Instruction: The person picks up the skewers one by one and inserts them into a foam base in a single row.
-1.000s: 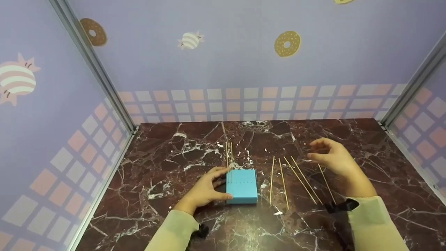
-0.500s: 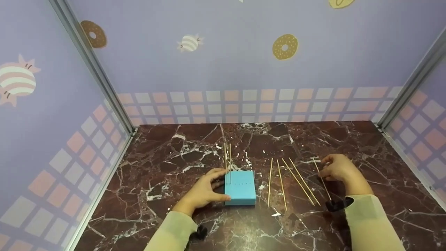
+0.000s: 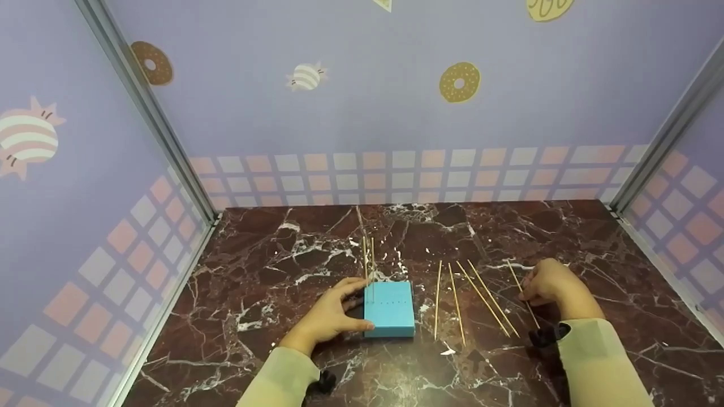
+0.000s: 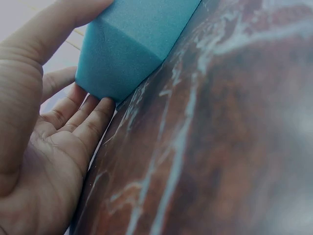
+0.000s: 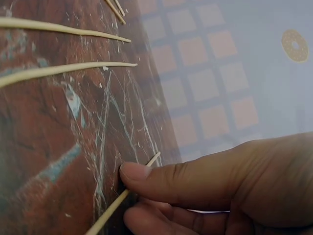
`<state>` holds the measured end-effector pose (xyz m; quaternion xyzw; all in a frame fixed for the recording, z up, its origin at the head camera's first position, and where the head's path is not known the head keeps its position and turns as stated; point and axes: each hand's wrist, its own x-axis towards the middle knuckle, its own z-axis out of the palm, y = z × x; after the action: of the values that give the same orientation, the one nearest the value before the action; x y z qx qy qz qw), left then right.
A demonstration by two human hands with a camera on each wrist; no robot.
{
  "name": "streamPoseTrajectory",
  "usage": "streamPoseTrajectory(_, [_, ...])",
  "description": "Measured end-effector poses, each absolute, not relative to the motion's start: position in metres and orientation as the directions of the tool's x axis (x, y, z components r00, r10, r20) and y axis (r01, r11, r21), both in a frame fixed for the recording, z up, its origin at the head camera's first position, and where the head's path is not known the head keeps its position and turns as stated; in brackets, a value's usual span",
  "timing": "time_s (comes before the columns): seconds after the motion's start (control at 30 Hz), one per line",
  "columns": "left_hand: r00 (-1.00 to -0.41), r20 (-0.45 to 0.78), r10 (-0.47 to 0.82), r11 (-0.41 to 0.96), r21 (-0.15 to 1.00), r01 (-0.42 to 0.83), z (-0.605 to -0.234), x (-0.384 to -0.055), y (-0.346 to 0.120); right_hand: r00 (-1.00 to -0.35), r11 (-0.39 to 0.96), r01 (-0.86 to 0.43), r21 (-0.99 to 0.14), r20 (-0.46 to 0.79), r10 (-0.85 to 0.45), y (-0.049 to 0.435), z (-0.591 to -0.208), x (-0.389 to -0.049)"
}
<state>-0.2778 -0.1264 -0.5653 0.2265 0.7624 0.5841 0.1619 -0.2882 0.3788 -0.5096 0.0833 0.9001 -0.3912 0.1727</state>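
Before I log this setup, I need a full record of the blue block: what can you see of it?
The blue block is a boxy, light blue piece with straight edges and a matte, finely speckled surface; it could be foam, I cannot be sure. It lies flat on the marbled table. A row of small dark holes crosses its top, and two thin sticks stand at the row's left end. The left hand holds its left side, the thumb near the front left corner.

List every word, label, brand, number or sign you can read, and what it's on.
None: no word, label, brand, number or sign is readable in any view.
The blue block has small dark dots, not lettering.
The wall has pictures, such as a doughnut, not lettering.
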Motion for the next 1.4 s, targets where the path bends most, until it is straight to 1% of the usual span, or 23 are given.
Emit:
streamPoseTrajectory(0.33, [-0.845,0.002,0.535,0.214,0.967,0.138,-0.565,-0.277,-0.127,-0.937,0.716,0.227,-0.66,-0.348,-0.024,0.377,-0.51,-0.286])
streamPoseTrajectory(0.5, [-0.841,0.018,0.541,0.208,0.966,0.155,-0.565,-0.278,-0.127,-0.943,0.74,0.198,-0.643,-0.331,-0.035,0.378,-0.512,-0.287])
streamPoseTrajectory(0.63, [-0.839,0.023,0.543,0.209,0.965,0.162,-0.565,-0.278,-0.127,-0.945,0.724,0.191,-0.663,-0.325,-0.049,0.379,-0.51,-0.287])
streamPoseTrajectory(0.73, [-0.84,0.025,0.542,0.211,0.964,0.165,-0.566,-0.278,-0.127,-0.955,0.696,0.168,-0.699,-0.29,-0.061,0.377,-0.505,-0.286])
streamPoseTrajectory(0.93, [-0.84,0.03,0.542,0.205,0.964,0.167,-0.568,-0.278,-0.127,-0.982,0.626,0.071,-0.777,-0.164,-0.093,0.366,-0.494,-0.283])
streamPoseTrajectory(1.4, [-0.841,0.032,0.541,0.207,0.964,0.169,-0.568,-0.279,-0.128,-0.993,0.345,0.007,-0.938,-0.046,-0.105,0.337,-0.476,-0.281])
